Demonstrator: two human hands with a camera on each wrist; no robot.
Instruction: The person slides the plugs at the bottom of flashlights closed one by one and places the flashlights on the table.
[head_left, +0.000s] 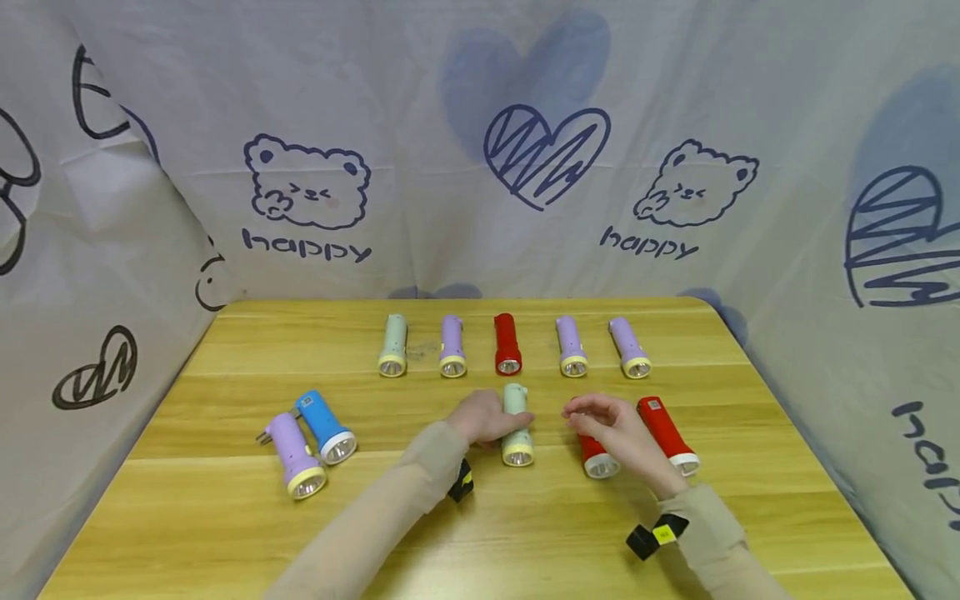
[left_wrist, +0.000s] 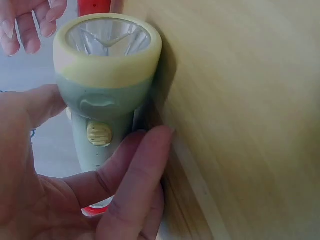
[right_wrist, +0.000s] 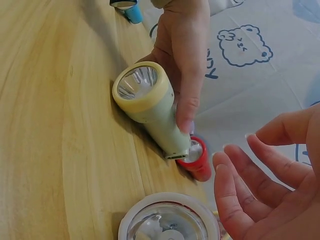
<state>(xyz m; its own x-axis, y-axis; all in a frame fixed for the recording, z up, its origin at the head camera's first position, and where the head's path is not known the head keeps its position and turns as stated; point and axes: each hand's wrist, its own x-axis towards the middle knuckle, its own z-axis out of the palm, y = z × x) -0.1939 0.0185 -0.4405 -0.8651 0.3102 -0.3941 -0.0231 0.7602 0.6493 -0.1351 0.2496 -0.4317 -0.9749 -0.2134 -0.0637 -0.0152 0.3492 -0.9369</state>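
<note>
My left hand (head_left: 478, 415) grips a pale green flashlight (head_left: 517, 452) with a cream head, near the middle of the table. In the left wrist view the thumb and fingers wrap its body below the yellow switch (left_wrist: 99, 134), and its lens faces me. Over a red flashlight (head_left: 600, 463) with a white rim hovers my right hand (head_left: 617, 429), fingers loosely bent and holding nothing. That hand hides part of the red body. Just right of it lies another red flashlight (head_left: 666, 433) with a white rim.
A back row holds a pale green flashlight (head_left: 393, 343), a red flashlight (head_left: 507, 342) and several purple ones, such as the purple flashlight (head_left: 452, 343). At left, a purple flashlight (head_left: 295, 454) with prongs out lies against a blue flashlight (head_left: 325, 425). Printed cloth (head_left: 420, 150) surrounds the wooden table (head_left: 225, 367).
</note>
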